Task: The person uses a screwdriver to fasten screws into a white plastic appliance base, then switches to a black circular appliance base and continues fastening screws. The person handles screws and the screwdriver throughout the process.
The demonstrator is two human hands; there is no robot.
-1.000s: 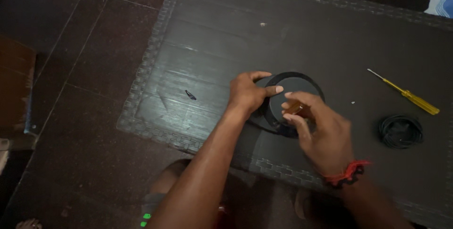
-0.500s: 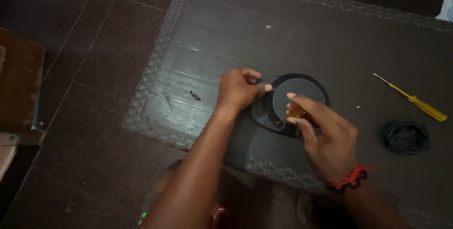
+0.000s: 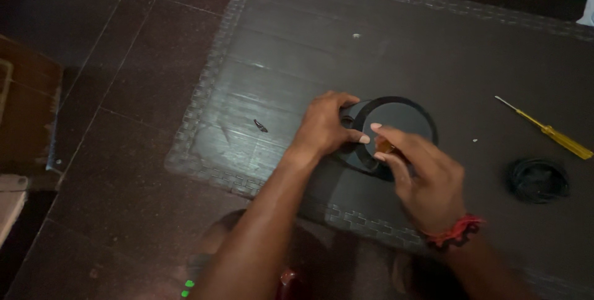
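Small orange object (image 3: 385,146) — perhaps a tool — half-hidden

home floor workspace — dark tiles (image 3: 117,90) | foam mat (image 3: 297,46) | screwdriver (image 3: 547,130)

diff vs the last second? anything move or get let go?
Little changed. The left hand keeps its grip on the near-left edge of the round black part; the right hand still holds a small orange-brown piece against it, fingers slightly shifted. Nothing was let go. The yellow screwdriver, the black cable coil and the small dark bit lie where they were on the mat.
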